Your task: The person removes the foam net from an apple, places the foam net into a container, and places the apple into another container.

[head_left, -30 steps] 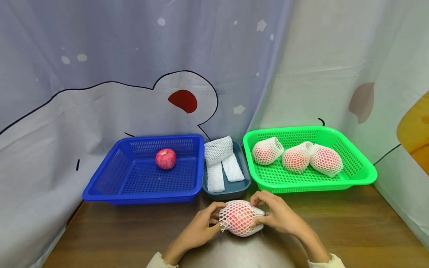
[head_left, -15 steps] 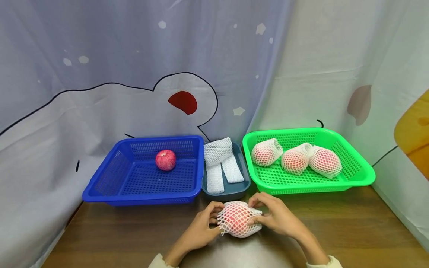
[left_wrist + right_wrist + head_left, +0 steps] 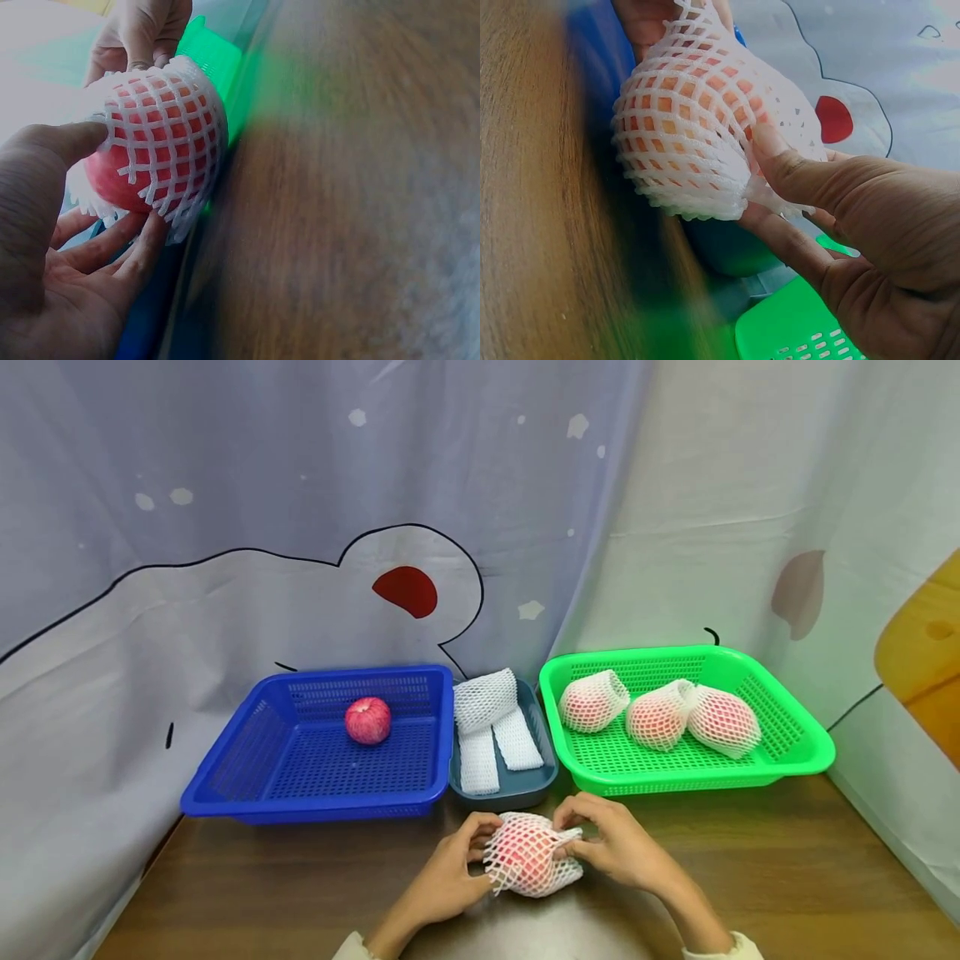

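A red apple (image 3: 116,180) inside a white foam net sleeve (image 3: 531,858) is held between both hands just above the table's front part. My left hand (image 3: 452,872) grips the apple's left side, thumb on one side and fingertips on the other. In the left wrist view the sleeve's edge there is open and some bare red skin shows. My right hand (image 3: 621,845) pinches the sleeve's right end between thumb and fingers, and the net (image 3: 769,196) is gathered there in the right wrist view.
A blue basket (image 3: 225,781) at back left holds one bare apple (image 3: 367,721). Beside it, a small grey-blue bin (image 3: 547,752) holds several foam sleeves (image 3: 485,700). The green basket (image 3: 806,752) at back right holds 3 sleeved apples (image 3: 660,717). A curtain (image 3: 300,485) hangs behind.
The sleeved apple has turned slightly, and the right hand's pinch has drawn the net's right end more tightly together. Both hands keep their hold; the baskets stay put.
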